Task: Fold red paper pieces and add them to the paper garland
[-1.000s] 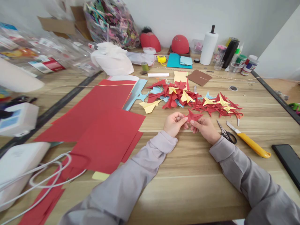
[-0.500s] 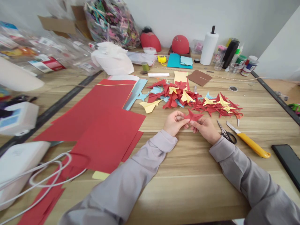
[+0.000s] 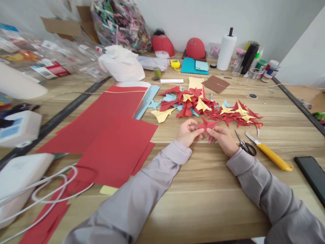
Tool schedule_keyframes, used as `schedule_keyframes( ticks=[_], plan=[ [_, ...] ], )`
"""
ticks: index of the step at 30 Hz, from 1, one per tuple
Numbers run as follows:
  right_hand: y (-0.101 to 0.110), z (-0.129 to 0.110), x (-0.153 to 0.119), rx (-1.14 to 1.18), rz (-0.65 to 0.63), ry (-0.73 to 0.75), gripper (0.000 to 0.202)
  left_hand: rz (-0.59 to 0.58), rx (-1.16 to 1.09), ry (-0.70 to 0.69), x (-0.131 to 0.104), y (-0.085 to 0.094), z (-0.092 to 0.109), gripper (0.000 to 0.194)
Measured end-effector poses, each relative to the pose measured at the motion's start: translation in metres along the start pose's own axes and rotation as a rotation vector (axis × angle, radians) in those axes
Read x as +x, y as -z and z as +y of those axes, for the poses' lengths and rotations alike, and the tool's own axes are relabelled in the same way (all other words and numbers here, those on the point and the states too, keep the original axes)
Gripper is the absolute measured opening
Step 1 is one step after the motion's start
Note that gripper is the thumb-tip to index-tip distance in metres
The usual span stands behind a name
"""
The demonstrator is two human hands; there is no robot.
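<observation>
Between the pinched fingers (image 3: 199, 132) of left hand (image 3: 186, 133) and right hand (image 3: 224, 138), a red paper star (image 3: 206, 124); shaping seems in progress, next needing even thumb pressure.

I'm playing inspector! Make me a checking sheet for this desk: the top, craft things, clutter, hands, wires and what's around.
Surface: wooden table, partly covered.
Craft things: folded red paper in both hands; pile of folded paper beyond; red sheets to the left.
Clutter: scissors, knife with blade showing and phone, all to the right.
Hands: left hand and right hand pinch the folded red paper.
Cables: white cable, looped at lower left.
Surroundings: pale wall behind; bag of scraps in front of it.
</observation>
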State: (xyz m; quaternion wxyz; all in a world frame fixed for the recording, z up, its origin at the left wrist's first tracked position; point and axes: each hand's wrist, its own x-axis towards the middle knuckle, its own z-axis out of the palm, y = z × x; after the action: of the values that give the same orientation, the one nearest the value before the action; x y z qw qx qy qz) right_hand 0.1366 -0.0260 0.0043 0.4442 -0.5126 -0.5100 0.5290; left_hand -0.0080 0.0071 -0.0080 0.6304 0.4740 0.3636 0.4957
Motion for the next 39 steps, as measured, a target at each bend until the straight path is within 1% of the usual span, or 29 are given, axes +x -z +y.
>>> schedule_keyframes(
  ticks=[3, 8, 12, 18, 23, 26, 30, 34, 39],
  plan=[
    [-0.0005, 0.0018, 0.0003, -0.028, 0.004, 0.015, 0.039, -0.015, 0.026, 0.011, -0.0006, -0.0006, 0.0011, 0.040],
    [0.0006, 0.0021, -0.0003, -0.009, 0.007, 0.014, 0.038, -0.051, 0.017, 0.052, -0.0023, -0.0009, 0.0029, 0.044],
    [0.0018, 0.0023, 0.0002, -0.023, -0.024, 0.007, 0.038, -0.070, 0.010, 0.074, -0.0023, 0.0009, 0.0035, 0.045],
    [0.0030, 0.0011, 0.0005, -0.005, -0.075, 0.014, 0.038, -0.087, 0.008, 0.069, -0.0008, 0.0022, 0.0029, 0.043],
    [0.0048, 0.0002, 0.0003, 0.017, -0.106, 0.022, 0.035, -0.073, -0.018, 0.088, 0.0000, 0.0018, 0.0040, 0.041],
    [0.0059, 0.0003, 0.0001, 0.037, -0.100, 0.006, 0.031, -0.072, -0.030, 0.095, -0.0002, 0.0019, 0.0045, 0.042],
    [0.0048, -0.0013, -0.0012, 0.070, -0.081, -0.010, 0.028, -0.062, -0.011, 0.067, -0.0022, 0.0011, 0.0044, 0.043],
    [0.0014, -0.0033, -0.0021, 0.014, -0.026, -0.007, 0.023, -0.064, 0.045, 0.052, -0.0042, -0.0007, 0.0047, 0.042],
    [0.0022, -0.0028, -0.0012, 0.012, -0.058, -0.011, 0.019, -0.104, 0.043, 0.066, -0.0034, 0.0007, 0.0045, 0.045]
  ],
)
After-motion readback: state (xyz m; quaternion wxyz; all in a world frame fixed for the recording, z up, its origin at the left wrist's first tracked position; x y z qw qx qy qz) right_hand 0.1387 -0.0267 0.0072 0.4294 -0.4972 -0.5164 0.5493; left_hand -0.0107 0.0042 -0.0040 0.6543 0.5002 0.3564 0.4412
